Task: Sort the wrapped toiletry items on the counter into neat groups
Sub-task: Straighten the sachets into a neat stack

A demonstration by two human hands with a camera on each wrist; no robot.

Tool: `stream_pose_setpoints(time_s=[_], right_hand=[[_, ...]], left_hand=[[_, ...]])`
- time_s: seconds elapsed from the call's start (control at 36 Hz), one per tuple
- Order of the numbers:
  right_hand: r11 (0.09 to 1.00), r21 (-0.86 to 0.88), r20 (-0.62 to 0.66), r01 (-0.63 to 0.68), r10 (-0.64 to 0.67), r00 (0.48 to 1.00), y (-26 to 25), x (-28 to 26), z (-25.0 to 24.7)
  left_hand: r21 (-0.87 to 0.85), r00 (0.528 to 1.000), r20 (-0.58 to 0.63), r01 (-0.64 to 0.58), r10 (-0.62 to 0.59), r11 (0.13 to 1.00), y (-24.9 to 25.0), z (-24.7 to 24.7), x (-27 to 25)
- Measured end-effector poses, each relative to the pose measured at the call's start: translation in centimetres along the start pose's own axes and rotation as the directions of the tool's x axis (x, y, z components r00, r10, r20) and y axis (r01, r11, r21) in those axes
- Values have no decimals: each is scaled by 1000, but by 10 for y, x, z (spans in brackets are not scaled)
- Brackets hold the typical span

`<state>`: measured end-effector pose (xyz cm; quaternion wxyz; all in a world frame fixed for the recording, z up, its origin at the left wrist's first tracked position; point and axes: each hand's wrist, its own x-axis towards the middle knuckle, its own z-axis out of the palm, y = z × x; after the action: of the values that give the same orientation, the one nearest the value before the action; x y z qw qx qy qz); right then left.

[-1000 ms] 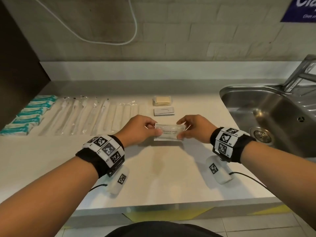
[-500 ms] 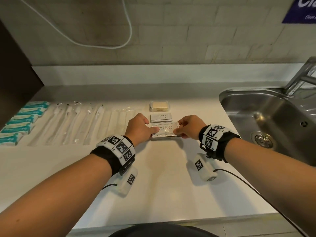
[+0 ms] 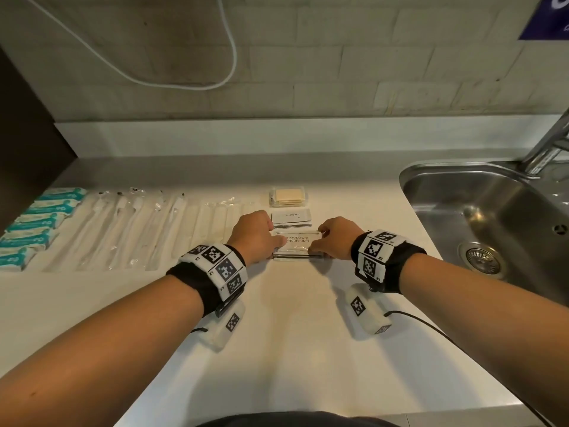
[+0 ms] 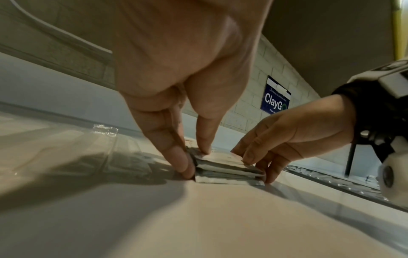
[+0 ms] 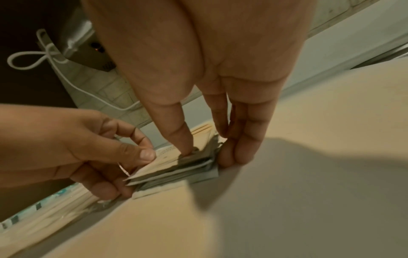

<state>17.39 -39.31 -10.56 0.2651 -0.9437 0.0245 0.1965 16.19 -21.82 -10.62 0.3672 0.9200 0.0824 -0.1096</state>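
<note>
A small stack of shampoo sachets (image 3: 297,246) lies flat on the white counter (image 3: 292,349), just in front of the toothpaste sachets (image 3: 291,217) and the wrapped soap (image 3: 288,196). My left hand (image 3: 268,241) pinches the stack's left end, thumb on top and fingers against the side, as the left wrist view shows for the left hand (image 4: 195,159) on the stack (image 4: 227,171). My right hand (image 3: 320,245) pinches the right end the same way; in the right wrist view the right hand (image 5: 205,156) has its thumb on the stack (image 5: 176,167).
A row of wrapped toothbrushes (image 3: 129,229) and a column of teal packets (image 3: 40,223) lie along the left of the counter. A steel sink (image 3: 480,217) with a tap (image 3: 548,149) sits to the right. A white cable (image 3: 184,84) hangs on the tiled wall.
Both hands carried the sachet stack away from me and set it down on the counter right in front of the toothpaste sachets.
</note>
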Motion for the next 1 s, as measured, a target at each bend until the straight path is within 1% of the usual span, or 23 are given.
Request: stream_pose_setpoints(time_s=[0.17, 0.22, 0.31, 0.44, 0.56, 0.64, 0.81, 1.0], right_hand=[[997, -31, 44, 67, -65, 997, 1, 0, -4], [994, -65, 72, 88, -84, 994, 0, -2, -7], [978, -160, 98, 132, -118, 988, -3, -3, -9], [932, -303, 82, 197, -181, 980, -9, -4, -6], [903, -369, 72, 219, -207, 976, -13, -1, -2], [889, -392, 72, 235, -225, 972, -14, 0, -1], [879, -412, 84, 240, -226, 970, -15, 2, -1], [875, -422, 95, 235, -215, 972, -18, 2, -2]], left_hand=[[16, 992, 128, 5, -7, 1000, 1, -7, 3], [92, 986, 165, -26, 11, 995, 3, -10, 3], [253, 978, 203, -103, 51, 962, 6, -13, 4], [378, 963, 248, -194, 103, 905, 10, -8, 8], [461, 960, 241, -244, 144, 853, 11, -3, 10], [486, 958, 247, -254, 148, 836, 11, 1, 11], [498, 942, 274, -310, 192, 810, 14, 1, 12], [496, 934, 300, -326, 193, 805, 16, -5, 13]])
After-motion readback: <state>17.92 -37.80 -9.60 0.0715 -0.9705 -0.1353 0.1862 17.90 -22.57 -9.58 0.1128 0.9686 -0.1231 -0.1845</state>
